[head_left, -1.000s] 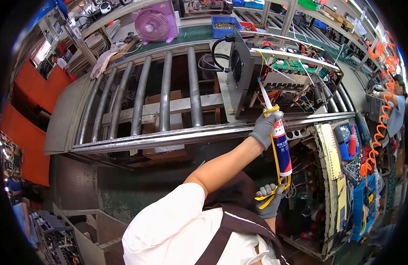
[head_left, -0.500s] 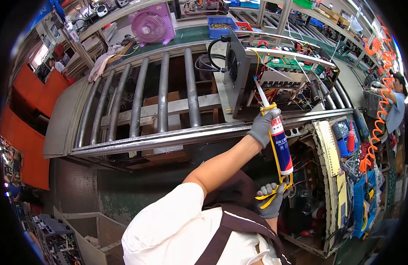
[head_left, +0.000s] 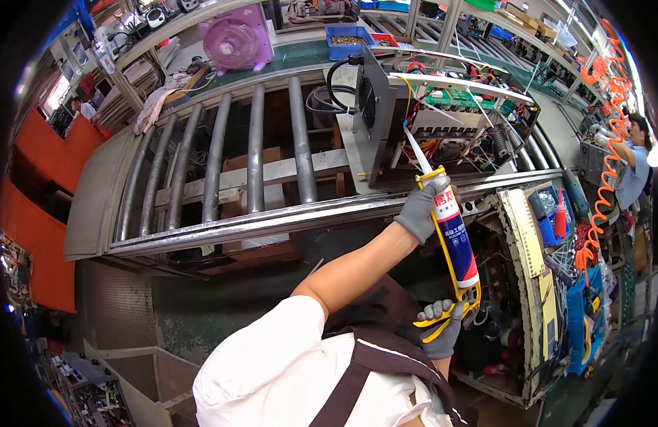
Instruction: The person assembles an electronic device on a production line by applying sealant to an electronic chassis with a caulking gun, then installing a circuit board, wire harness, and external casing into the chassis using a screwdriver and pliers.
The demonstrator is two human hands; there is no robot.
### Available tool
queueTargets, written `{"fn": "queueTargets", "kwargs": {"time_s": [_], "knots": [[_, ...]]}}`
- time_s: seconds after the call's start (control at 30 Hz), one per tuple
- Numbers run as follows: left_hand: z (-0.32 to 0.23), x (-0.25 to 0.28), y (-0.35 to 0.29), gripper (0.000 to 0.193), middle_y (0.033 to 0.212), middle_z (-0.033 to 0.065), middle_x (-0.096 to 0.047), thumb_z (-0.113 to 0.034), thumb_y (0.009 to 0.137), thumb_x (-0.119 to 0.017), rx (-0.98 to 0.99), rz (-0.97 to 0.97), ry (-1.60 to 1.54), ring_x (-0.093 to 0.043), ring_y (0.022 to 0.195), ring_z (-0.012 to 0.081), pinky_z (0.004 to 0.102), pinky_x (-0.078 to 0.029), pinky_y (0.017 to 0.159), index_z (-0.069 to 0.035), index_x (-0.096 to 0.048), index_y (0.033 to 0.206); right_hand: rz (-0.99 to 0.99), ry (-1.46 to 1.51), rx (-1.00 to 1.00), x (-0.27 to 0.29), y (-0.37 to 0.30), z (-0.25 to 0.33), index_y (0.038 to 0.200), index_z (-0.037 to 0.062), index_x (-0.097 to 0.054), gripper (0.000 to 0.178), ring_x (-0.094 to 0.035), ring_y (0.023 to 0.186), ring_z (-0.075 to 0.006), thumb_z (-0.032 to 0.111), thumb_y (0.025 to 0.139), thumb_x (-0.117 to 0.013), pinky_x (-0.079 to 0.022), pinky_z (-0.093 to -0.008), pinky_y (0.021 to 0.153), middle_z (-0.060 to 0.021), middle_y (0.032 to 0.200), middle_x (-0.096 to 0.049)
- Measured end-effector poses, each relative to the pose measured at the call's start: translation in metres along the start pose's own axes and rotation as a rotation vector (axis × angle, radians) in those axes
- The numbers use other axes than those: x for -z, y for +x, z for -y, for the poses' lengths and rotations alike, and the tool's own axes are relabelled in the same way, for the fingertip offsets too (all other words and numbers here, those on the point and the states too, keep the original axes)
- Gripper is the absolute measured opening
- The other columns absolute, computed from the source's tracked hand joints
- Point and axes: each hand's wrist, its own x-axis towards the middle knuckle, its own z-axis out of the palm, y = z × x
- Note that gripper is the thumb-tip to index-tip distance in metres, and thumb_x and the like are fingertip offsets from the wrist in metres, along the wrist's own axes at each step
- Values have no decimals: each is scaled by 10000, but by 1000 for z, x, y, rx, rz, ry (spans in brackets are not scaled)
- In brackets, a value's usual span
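A yellow caulking gun point(head_left: 448, 265) carries a white, blue and red sealant cartridge point(head_left: 460, 245). My left hand point(head_left: 420, 212), in a grey glove, is wrapped round the front of the gun, just behind the white nozzle point(head_left: 418, 151). At the rear, my gloved right hand point(head_left: 443, 329) grips the handle and trigger. The nozzle points up and away into an open-sided machine point(head_left: 443, 135) with a dark end panel, coloured wires and a green circuit board. Its tip is by the wires near that panel; whether it touches them I cannot tell.
The machine sits on a roller conveyor point(head_left: 256, 153) with a metal front rail point(head_left: 272, 215). Behind stand a purple fan point(head_left: 236, 41) and a blue bin of small parts point(head_left: 346, 50). At right are a parts cart point(head_left: 524, 235), an orange coiled hose point(head_left: 613, 135) and another person point(head_left: 631, 167).
The view has shifted slightly, moving the surroundings a little left and up. The rear of the gun and my right hand sit slightly farther right and lower. Both hands keep their grip.
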Motion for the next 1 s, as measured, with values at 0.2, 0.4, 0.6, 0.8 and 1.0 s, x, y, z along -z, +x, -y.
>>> {"fn": "queueTargets", "kwargs": {"time_s": [0.2, 0.4, 0.6, 0.8, 1.0], "knots": [[-1, -6, -7, 177, 826, 100, -637, -222, 891, -595, -8, -33, 37, -651, 769, 232, 385, -551, 729, -57, -556, 940, -1, -9, -8, 2, -3, -1, 811, 141, -483, 382, -379, 630, -129, 509, 910, -501, -403, -316, 642, 23, 686, -396], [-6, 1, -2, 172, 852, 112, -642, -221, 894, -589, -18, 22, 33, -659, 775, 244, 395, -562, 721, -64, -558, 958, -14, -6, -3, -5, 2, -2, 813, 142, -472, 381, -386, 633, -129, 508, 917, -488, -406, -317, 643, 24, 687, -393], [-11, 5, 5, 175, 873, 122, -644, -219, 906, -571, 16, 21, -20, -665, 818, 262, 413, -569, 723, -63, -548, 980, -59, -9, 6, -12, 6, -4, 803, 143, -468, 375, -391, 631, -131, 499, 918, -496, -413, -322, 643, 26, 688, -395], [-15, -1, 4, 192, 877, 119, -639, -230, 886, -599, 11, 5, 7, -663, 819, 273, 423, -569, 727, -67, -548, 976, -49, 20, 2, -16, 7, -3, 796, 141, -474, 365, -399, 632, -135, 485, 913, -515, -428, -328, 658, 22, 682, -395], [-15, 1, 6, 217, 874, 114, -638, -232, 866, -627, 11, -36, 39, -661, 824, 272, 424, -566, 742, -65, -550, 980, -54, 46, -8, -9, 9, -2, 795, 132, -512, 375, -451, 642, -171, 492, 897, -537, -451, -364, 683, -2, 687, -464]]}}
